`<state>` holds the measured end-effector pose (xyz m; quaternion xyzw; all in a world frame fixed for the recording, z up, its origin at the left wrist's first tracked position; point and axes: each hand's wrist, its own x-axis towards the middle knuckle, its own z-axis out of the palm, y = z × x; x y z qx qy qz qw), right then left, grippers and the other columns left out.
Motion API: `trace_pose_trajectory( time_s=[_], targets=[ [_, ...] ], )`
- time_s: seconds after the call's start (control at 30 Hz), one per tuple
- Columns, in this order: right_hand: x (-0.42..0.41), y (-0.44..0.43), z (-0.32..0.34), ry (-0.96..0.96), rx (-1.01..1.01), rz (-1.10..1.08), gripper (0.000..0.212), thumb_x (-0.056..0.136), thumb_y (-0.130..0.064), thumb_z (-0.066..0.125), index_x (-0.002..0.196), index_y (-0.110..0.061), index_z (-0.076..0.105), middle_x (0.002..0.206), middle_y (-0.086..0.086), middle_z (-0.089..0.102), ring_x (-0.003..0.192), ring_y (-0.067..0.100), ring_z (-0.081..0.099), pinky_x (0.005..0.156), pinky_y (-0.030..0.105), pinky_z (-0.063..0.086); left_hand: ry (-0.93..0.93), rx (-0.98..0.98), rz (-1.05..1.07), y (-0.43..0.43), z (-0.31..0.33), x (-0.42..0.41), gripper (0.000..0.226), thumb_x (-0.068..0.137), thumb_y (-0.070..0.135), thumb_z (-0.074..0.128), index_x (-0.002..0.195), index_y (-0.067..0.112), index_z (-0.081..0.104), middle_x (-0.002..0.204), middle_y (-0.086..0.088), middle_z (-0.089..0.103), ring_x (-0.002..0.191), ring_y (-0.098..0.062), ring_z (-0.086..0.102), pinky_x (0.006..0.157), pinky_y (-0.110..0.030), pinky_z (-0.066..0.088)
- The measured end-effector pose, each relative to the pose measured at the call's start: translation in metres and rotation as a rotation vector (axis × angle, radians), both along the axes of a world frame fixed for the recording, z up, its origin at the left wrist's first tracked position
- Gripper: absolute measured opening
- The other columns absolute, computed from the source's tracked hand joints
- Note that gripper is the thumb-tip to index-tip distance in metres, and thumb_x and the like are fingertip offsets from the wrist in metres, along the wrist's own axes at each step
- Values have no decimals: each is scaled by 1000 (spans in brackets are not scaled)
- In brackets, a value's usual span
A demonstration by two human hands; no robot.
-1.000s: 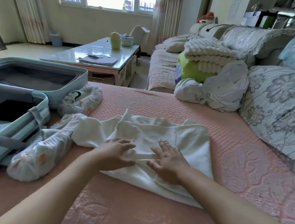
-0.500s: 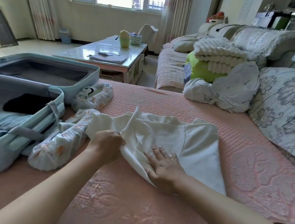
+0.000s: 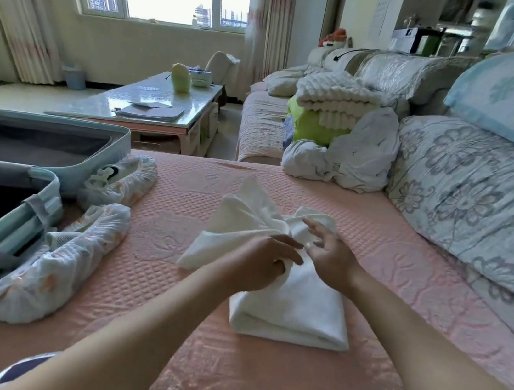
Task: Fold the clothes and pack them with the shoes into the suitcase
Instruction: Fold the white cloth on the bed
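Fingers [image 3: 284,248] of left hand [image 3: 257,262], seemingly, around garment [image 3: 292,312]

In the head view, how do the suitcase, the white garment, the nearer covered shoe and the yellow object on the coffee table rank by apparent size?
1. suitcase, though cropped
2. white garment
3. nearer covered shoe, not far behind the garment
4. yellow object, smallest, but farthest from the camera
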<state>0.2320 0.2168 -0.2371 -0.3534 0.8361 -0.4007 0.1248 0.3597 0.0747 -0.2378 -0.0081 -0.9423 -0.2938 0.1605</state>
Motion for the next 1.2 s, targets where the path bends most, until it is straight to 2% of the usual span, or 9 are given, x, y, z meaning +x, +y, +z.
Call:
trace_pose_trajectory(
  time_s=[0.17, 0.27, 0.37, 0.5, 0.57, 0.8, 1.0, 1.1, 1.2],
  targets=[
    [-13, 12, -6, 78, 99, 59, 44, 98, -16, 51, 138, -32, 60, 140, -8, 58, 127, 13, 56, 87, 6, 38, -261, 110, -258, 23, -18, -18, 54, 74, -20, 44, 109, 8, 74, 129, -6, 62, 102, -15, 64, 88, -20, 49],
    [-14, 9, -14, 65, 256, 121, 37, 94, -30, 57, 130, -34, 66, 139, -7, 61, 128, 14, 55, 103, 22, 42, -70, 188, 1, -4, -5, -18, 51, 70, -23, 40, 87, 9, 75, 93, -7, 70, 83, -28, 68, 72, -28, 52],
    [-11, 0, -20, 167, 507, 145, 33, 89, -39, 56, 120, -39, 70, 126, -5, 69, 117, 19, 61, 93, 23, 45, -22, -65, 293, -42, -1, -6, 47, 82, -12, 47, 89, 30, 67, 102, 10, 58, 90, -16, 60, 66, -15, 39],
    [-5, -17, -18, 354, 555, 146, 29, 82, -32, 54, 104, -26, 73, 117, 2, 66, 114, 27, 56, 98, 33, 43, -471, -296, 238, -86, -26, 8, 63, 85, 20, 64, 139, 40, 40, 143, 4, 35, 130, -23, 38, 100, -36, 41],
    [-1, -23, -19, 380, 497, 191, 41, 84, -26, 55, 123, -24, 66, 132, 2, 57, 125, 25, 49, 108, 37, 36, -560, -280, 185, -97, -34, 9, 75, 85, 34, 67, 146, 49, 24, 153, 5, 24, 137, -26, 31, 111, -47, 36],
    [12, -33, -33, 532, 381, 301, 83, 79, -50, 63, 154, -34, 30, 149, -6, 43, 133, 20, 43, 116, 38, 29, -404, -552, 487, -79, -13, -24, 23, 98, 34, 49, 113, 33, 66, 110, 10, 67, 102, -18, 65, 71, -28, 49],
    [6, -33, -23, 418, 75, -106, 58, 86, -22, 56, 140, -32, 37, 102, 7, 69, 90, 33, 67, 78, 39, 54, 75, 364, 382, -51, 30, -58, 37, 83, 1, 68, 100, 34, 68, 109, 1, 70, 89, -21, 67, 78, -39, 60],
    [-18, -6, -12, 164, 65, -384, 47, 86, -17, 53, 129, -24, 34, 101, 6, 67, 85, 30, 63, 75, 38, 51, 155, 451, 217, -24, 40, -72, 63, 82, 2, 75, 132, 34, 53, 138, 5, 54, 89, -9, 64, 74, -25, 57],
    [-34, 28, -14, 43, 397, -442, 84, 93, -35, 57, 153, -10, 3, 131, 15, 59, 111, 33, 61, 86, 39, 47, 26, 321, 148, -10, 22, -72, 79, 83, 8, 76, 147, 32, 36, 151, -1, 36, 112, -11, 54, 75, -22, 56]
  ],
)
